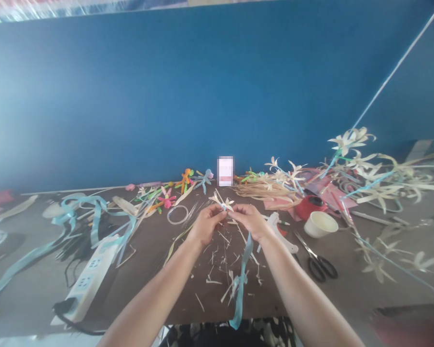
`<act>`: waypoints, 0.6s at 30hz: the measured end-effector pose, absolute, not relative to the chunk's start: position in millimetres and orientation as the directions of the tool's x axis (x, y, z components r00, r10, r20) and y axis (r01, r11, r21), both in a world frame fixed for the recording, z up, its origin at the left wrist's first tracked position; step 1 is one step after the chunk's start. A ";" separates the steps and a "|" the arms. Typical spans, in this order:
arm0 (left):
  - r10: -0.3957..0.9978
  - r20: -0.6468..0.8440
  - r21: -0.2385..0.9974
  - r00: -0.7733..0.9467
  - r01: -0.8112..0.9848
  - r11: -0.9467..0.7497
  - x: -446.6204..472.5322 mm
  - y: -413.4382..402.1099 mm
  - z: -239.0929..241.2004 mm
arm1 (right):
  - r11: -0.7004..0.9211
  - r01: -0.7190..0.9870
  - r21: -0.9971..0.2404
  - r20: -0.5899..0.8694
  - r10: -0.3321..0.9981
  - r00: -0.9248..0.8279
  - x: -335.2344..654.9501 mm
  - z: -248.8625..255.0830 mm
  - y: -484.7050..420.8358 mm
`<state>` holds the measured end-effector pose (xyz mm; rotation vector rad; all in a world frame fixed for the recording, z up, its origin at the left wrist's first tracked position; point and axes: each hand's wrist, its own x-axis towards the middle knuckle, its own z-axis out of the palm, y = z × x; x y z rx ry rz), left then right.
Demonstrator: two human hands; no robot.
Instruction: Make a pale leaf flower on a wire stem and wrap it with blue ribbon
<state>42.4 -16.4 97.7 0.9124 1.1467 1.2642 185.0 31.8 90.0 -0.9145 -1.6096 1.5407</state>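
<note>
Over the middle of the dark table, my left hand (pixel 207 225) and my right hand (pixel 251 220) come together with fingers pinched around a small flower (pixel 224 202) of pale, dried-leaf-like strips. Its pointed petals stick up above my fingertips; its base is hidden by them. A light blue ribbon (pixel 243 279) hangs from near my right hand toward the table's front edge. Pale cut scraps (pixel 214 281) lie scattered below my hands. Just right of my right forearm are a white glue gun (pixel 288 245), partly covered, and scissors (pixel 320 265) with black handles.
A white power strip (pixel 90 277) and loose blue ribbon (pixel 97 217) lie at left. Along the blue wall stand colourful pipe-cleaner figures (pixel 185 180) and a blurred white card or screen (pixel 225 171). At right are a white cup (pixel 321 224), a red object (pixel 308 207) and several finished pale flowers (pixel 347 141).
</note>
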 end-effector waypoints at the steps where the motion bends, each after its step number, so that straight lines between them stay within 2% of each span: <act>1: 0.989 -0.141 0.964 -0.045 -0.233 0.127 41.0 -16.3 98.0 | 0.070 0.045 -0.997 0.038 0.868 -0.494 185.1 89.9 33.6; 12: 0.977 -0.193 0.956 0.094 -0.208 0.209 26.1 -13.1 92.8 | 0.240 0.165 -0.957 0.119 0.838 -0.532 183.9 82.9 45.5; 18: 0.986 -0.160 0.968 0.043 -0.188 0.165 24.7 -7.4 70.6 | 0.291 0.282 -0.914 0.118 0.857 -0.501 176.7 64.8 43.3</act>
